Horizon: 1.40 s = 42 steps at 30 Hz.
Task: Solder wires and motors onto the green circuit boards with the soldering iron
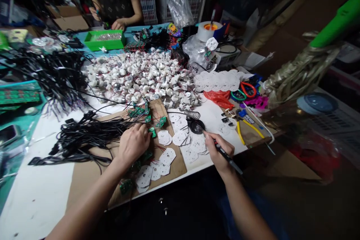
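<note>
Head view: gripping a pen-shaped soldering iron in the right hand, tip at the black dish beside the coiled spring; curling the left hand at a green circuit board over cardboard, near black cables; cannot tell whether pinching it.

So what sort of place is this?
Probably a small electronics workshop: green circuit boards lie near the left hand, black cables are bunched beside them, and a big heap of small white parts sits just beyond.
</note>
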{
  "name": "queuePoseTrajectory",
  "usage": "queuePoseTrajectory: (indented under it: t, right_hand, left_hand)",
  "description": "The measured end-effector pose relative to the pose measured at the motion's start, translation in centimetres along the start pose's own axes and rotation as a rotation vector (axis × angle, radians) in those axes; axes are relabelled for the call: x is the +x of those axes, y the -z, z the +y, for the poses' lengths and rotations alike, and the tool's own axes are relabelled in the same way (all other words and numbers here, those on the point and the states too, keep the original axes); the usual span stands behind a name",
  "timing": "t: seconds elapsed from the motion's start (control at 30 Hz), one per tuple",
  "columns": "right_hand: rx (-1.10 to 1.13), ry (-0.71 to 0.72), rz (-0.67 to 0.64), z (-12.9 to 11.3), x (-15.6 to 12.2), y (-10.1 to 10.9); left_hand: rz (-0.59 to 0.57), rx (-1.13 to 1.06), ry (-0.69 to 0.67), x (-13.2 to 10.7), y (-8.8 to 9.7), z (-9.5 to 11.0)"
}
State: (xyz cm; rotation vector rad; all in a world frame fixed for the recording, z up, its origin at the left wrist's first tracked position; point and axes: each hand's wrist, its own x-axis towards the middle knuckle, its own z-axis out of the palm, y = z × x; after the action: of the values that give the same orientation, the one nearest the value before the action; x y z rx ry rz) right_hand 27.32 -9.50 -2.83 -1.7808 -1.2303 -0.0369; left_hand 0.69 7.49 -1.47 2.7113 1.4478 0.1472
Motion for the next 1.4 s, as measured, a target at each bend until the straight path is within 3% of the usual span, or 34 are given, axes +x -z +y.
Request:
queuePoseTrajectory:
  t: [0.2, 0.33, 0.47, 0.6, 0.77, 0.9, 1.1, 1.27, 1.4]
  right_hand:
    - [0.08, 0.001, 0.044, -0.5, -0.9, -0.1]
    - [0.13, 0.031, 0.026, -1.2, -1.5, -0.6]
    - [0.159, 0.0, 0.001, -2.2, -1.8, -0.6]
    - [0.185, -0.005, -0.012, -2.9, -1.8, -0.3]
    - [0.215, 0.007, -0.013, -3.3, -1.8, -0.7]
    - [0.228, 0.04, -0.04, -3.9, -1.8, -0.9]
    - [0.25, 0.006, -0.156, -5.1, -2.9, -1.4]
    - [0.327, -0.031, -0.168, -5.9, -4.4, -3.6]
    - [0.345, -0.057, -0.166, -6.4, -4.9, -5.5]
  left_hand:
    - [-0.118, -0.238, 0.16, 0.9, 0.6, -0.6]
    - [-0.169, -0.697, 0.282, 1.9, 0.2, -0.4]
    - [-0.12, -1.272, 0.402, 2.3, -0.8, 0.9]
    - [-0.138, -1.47, 0.497, 2.3, -0.7, 1.7]
    - [-0.291, -1.415, 0.441, 2.6, -0.3, 1.3]
    - [-0.332, -1.138, 0.354, 2.9, -0.4, 0.5]
    - [-0.267, -0.758, 0.204, 3.5, -0.1, -0.7]
    - [-0.204, -0.565, 0.087, 2.9, -1.1, -0.6]
    - [-0.21, -0.516, 0.084, 2.2, -1.6, -0.3]
